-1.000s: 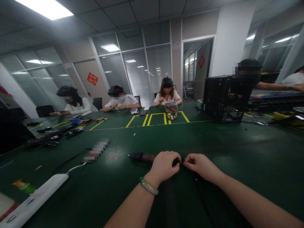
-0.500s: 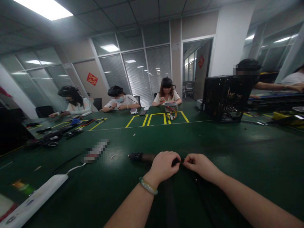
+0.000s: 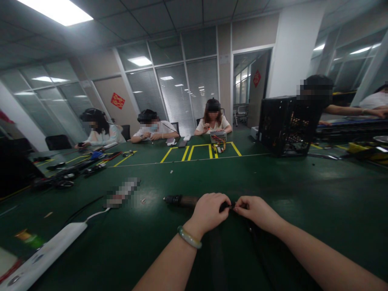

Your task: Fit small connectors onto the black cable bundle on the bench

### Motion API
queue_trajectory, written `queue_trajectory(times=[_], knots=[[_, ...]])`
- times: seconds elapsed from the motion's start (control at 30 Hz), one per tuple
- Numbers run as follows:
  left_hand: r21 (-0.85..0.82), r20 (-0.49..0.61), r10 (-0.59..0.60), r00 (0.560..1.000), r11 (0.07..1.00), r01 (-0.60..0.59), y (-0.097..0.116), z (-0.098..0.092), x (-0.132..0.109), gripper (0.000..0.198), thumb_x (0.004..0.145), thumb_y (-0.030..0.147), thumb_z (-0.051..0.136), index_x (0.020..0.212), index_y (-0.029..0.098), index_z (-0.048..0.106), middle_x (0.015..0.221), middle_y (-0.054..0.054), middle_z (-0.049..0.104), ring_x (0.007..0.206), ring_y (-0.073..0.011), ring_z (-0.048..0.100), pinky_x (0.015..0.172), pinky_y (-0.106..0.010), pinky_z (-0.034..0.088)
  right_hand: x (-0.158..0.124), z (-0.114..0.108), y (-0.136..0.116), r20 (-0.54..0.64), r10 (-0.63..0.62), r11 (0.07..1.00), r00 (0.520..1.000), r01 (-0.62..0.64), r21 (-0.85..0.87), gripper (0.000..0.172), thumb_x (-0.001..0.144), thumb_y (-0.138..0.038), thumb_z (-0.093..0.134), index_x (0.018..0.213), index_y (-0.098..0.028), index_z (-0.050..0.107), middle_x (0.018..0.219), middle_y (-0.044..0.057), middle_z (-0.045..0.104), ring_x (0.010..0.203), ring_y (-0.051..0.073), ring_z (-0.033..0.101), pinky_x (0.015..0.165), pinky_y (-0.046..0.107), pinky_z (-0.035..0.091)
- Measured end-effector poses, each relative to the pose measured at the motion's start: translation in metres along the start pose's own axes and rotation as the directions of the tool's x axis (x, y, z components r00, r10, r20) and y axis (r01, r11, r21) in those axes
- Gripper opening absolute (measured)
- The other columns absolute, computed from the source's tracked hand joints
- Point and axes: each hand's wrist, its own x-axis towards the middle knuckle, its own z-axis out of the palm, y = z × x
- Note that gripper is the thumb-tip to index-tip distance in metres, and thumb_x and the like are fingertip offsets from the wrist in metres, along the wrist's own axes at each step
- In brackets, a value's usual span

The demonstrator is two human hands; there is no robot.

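My left hand (image 3: 209, 212), with a green bangle at the wrist, is closed on a small dark part (image 3: 223, 206). At the right end of that part, the fingertips of my right hand (image 3: 256, 212) are pinched together; what they grip is too small to make out. Both hands are low over the green table. Partly behind my left hand lies a dark, pen-shaped power tool (image 3: 178, 200) with a black collar and a metal tip pointing left. A thin black cable-like strip (image 3: 256, 238) runs down below my right hand.
A white power strip (image 3: 51, 252) lies at the front left, its cord leading to a blurred-out item (image 3: 123, 193). A black computer case (image 3: 281, 125) stands at the back right. Dark cables (image 3: 69, 169) lie at left. Several people sit across the table (image 3: 145, 173), one with a power supply (image 3: 218, 136).
My hands stay almost where they were, with only a tiny shift at the fingertips. Across the table, the person at far left has drawn a hand in and shifted slightly right.
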Motion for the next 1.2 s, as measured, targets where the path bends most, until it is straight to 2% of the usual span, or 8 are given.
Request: queue_trajectory(times=[0.73,1.0,1.2], knots=[[0.007,-0.004,-0.030,1.000,1.000,0.030,0.0014,-0.0020,-0.0005,0.018,0.083,0.029,0.060,0.100,0.024,0.059,0.094,0.001,0.064,0.089,-0.0181,0.058,0.083,-0.033,0.043,0.0001,-0.0019,-0.0043,0.010,0.021,0.999,1.000,-0.020,-0.024,0.017,0.085,-0.034,0.060,0.087,-0.020,0.070,0.080,0.002,0.071,0.071,0.018,0.063,0.060,0.024,0.042],[0.022,0.044,-0.014,0.999,1.000,0.013,0.0010,-0.0026,0.0003,0.014,0.085,0.028,0.059,0.098,0.024,0.060,0.096,0.002,0.064,0.091,-0.0171,0.058,0.086,-0.033,0.042,0.0002,-0.0010,-0.0026,0.019,0.025,1.000,0.999,-0.025,-0.013,0.017,0.085,-0.034,0.060,0.088,-0.021,0.070,0.081,0.002,0.071,0.073,0.018,0.063,0.061,0.024,0.042],[0.036,0.036,-0.042,0.998,0.999,0.040,0.0025,-0.0043,-0.0005,0.021,0.084,0.028,0.060,0.104,0.024,0.058,0.097,0.000,0.063,0.091,-0.0176,0.058,0.083,-0.032,0.043,0.0010,-0.0006,-0.0011,0.007,0.016,1.000,1.000,-0.016,-0.014,0.017,0.084,-0.035,0.060,0.086,-0.021,0.070,0.079,0.002,0.071,0.071,0.018,0.063,0.060,0.024,0.042]])
